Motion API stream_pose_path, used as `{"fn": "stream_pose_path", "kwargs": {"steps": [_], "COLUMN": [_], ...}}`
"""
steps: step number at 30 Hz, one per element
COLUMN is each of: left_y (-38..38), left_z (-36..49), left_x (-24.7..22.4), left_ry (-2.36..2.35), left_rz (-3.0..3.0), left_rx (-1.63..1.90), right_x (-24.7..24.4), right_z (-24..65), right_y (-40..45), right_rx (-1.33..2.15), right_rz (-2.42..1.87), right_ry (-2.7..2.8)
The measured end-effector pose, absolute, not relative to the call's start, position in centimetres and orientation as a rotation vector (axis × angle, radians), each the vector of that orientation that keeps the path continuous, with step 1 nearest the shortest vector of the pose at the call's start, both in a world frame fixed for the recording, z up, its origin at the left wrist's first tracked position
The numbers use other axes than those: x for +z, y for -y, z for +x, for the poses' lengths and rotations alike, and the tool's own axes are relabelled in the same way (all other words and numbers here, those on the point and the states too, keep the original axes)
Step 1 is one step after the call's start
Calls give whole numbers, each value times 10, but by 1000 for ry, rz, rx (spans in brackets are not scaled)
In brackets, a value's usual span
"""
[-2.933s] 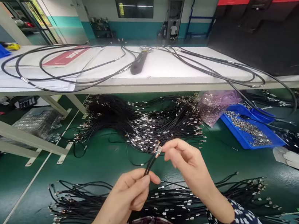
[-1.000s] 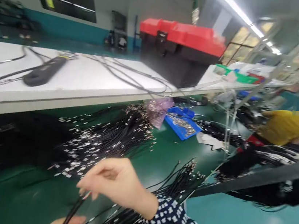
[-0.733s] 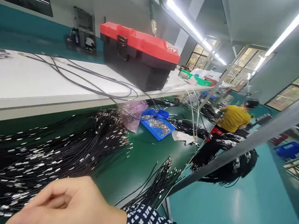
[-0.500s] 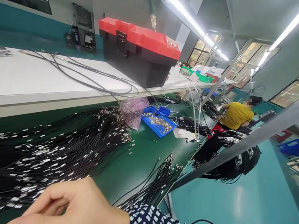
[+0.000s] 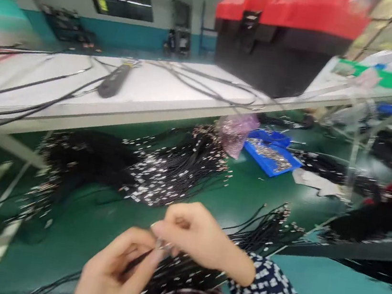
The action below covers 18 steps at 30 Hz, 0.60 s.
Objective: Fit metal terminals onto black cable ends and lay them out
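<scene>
My left hand [image 5: 113, 268] is closed around a thin black cable [image 5: 137, 261], low in the middle of the view. My right hand [image 5: 202, 237] pinches at the cable's end from the other side, and the fingertips of both hands meet there. A small shiny metal connector [image 5: 159, 244] shows blurred between them; its exact form is hidden. Below the hands, more black cables [image 5: 186, 273] lie across the front. Beyond them on the green work surface [image 5: 113, 223] spreads a large bundle of black cables [image 5: 174, 173] with white tags and metal ends.
A blue tray [image 5: 258, 156] of small metal parts stands beside a pinkish bag [image 5: 233, 135]. Another cable bundle [image 5: 264, 231] lies at right. The white shelf [image 5: 161, 84] above carries a red-lidded black toolbox [image 5: 266, 55], loose cables and a dark-handled tool [image 5: 114, 81].
The view has swung left. My left hand has come into view holding the cable. My right hand, earlier curled alone at the bottom, now meets it at the cable's end.
</scene>
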State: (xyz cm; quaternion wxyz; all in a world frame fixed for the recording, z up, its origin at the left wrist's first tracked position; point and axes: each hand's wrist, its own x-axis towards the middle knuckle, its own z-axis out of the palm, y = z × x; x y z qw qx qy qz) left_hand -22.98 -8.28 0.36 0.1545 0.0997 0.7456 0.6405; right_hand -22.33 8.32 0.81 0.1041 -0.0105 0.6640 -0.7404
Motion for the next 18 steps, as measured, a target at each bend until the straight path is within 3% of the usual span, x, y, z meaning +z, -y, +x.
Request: {"fn": "stream_pose_path", "kwargs": {"steps": [9, 18], "left_y": [80, 84], "left_z": [-220, -230], "left_x": [19, 8], "left_ry": [-1898, -1964], "left_rz": [93, 187], "left_rx": [1957, 1953], "right_x": [1, 9], "right_z": [-231, -227], "right_y": [-80, -75], "right_rx": [-2218, -2198], "right_rz": [-58, -28], "right_ry": [-1571, -1762]}}
